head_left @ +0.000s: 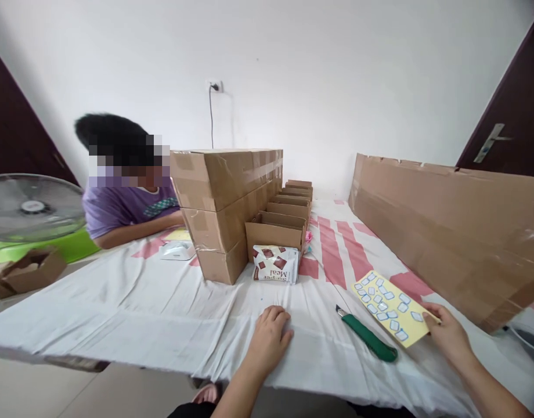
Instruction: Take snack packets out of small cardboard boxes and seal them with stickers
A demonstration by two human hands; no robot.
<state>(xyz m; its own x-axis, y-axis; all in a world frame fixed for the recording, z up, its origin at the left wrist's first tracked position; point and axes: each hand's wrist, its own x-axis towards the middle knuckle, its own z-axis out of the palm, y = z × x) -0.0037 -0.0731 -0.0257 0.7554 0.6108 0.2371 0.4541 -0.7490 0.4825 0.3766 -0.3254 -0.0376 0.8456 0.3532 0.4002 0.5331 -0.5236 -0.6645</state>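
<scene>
My left hand (269, 337) rests palm down on the white cloth (140, 313) near the table's front edge, its fingers curled loosely with nothing in them. My right hand (447, 335) touches the near right corner of a yellow sticker sheet (391, 307) covered with several small blue-edged labels; the fingers pinch its edge. A green-handled utility knife (369, 339) lies on the cloth between my hands. A white and brown packet (275, 264) stands just beyond my left hand.
A row of small open cardboard boxes (280, 223) runs back from the packet beside three stacked sealed cartons (226, 203). A long flat carton (450, 226) leans along the right. A person in a purple shirt (127, 209) sits at the left, near a fan (32, 206).
</scene>
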